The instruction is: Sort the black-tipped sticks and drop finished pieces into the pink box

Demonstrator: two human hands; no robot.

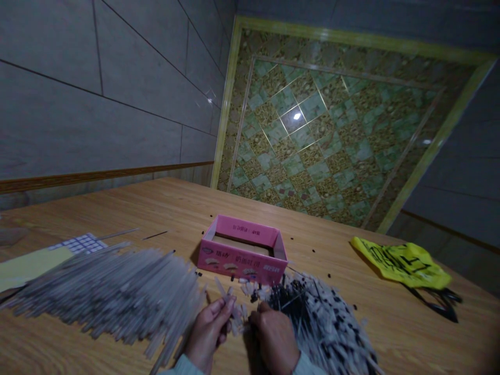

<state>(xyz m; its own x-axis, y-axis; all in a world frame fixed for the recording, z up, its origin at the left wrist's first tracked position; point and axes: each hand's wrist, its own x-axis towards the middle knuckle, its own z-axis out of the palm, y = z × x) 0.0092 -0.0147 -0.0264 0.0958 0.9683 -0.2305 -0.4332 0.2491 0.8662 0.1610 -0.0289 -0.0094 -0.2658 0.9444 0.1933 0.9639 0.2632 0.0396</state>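
Note:
My left hand [209,328] is closed, thumb and fingers pinching a thin translucent plastic strip [221,285]. My right hand [274,336] is curled with its knuckles up, and whatever its fingertips hold is hidden. Between the hands lie small clear and white plastic pieces [238,315]. A large pile of long, clear, thin tubes [121,289] spreads to the left of my left hand. Beside my right hand is a heap of clear sticks with black ends [328,320]. Just beyond both hands stands an open pink cardboard box [238,264].
On the right, a yellow plastic bag [406,263] lies by a black strap-like item [433,304]. A pale yellow sheet [35,265] and a checked cloth or paper [84,244] lie at left. Small black bits dot the wooden table [172,200], which meets tiled walls.

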